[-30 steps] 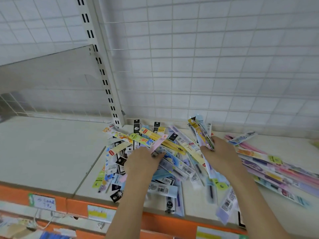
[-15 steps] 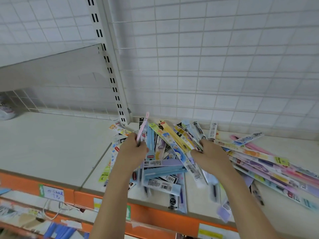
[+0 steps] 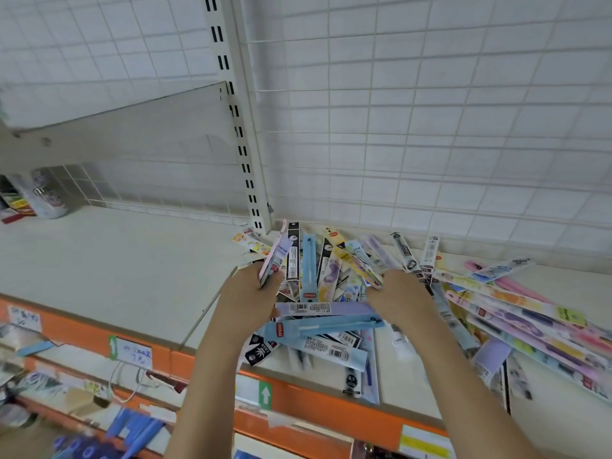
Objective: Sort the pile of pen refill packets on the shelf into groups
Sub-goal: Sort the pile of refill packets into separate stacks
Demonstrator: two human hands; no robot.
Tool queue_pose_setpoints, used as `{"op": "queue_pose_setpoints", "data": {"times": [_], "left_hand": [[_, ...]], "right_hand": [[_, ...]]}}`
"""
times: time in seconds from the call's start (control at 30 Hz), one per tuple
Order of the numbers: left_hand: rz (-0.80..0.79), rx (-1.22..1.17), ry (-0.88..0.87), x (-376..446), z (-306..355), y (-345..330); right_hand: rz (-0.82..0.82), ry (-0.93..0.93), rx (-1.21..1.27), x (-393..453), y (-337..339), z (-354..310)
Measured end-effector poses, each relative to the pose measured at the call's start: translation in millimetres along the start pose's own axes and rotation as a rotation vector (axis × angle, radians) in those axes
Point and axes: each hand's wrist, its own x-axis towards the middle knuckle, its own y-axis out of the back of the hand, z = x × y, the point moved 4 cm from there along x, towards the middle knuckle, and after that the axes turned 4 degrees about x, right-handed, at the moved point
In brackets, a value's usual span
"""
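A pile of pen refill packets (image 3: pixel 334 319) covers the white shelf (image 3: pixel 116 276), from the upright post to the right edge. My left hand (image 3: pixel 248 299) is closed on a pink packet (image 3: pixel 276 256) that stands up tilted above the pile's left side. My right hand (image 3: pixel 397 296) grips a fan of several packets (image 3: pixel 361 260), yellow and pale blue among them, lifted over the pile's middle. Long pink, purple and yellow packets (image 3: pixel 516 313) lie spread out flat to the right.
A slotted upright post (image 3: pixel 245 154) and a wire grid back panel (image 3: pixel 430 127) stand behind the pile. The shelf's orange front edge (image 3: pixel 298 402) carries price tags. A patterned can (image 3: pixel 49 193) stands at the far left. Stocked lower shelves show below.
My left hand has lifted a pink packet clear of the pile. My right hand has gathered more packets into an upright fan. The camera has shifted, showing more shelf on the left.
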Motion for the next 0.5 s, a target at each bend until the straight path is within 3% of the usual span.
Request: {"op": "queue_pose_setpoints", "data": {"times": [0.5], "left_hand": [[-0.178, 0.388, -0.193, 11.5, 27.8, -60.6]], "right_hand": [[0.131, -0.091, 0.165, -29.8, 50.8, 43.4]]}}
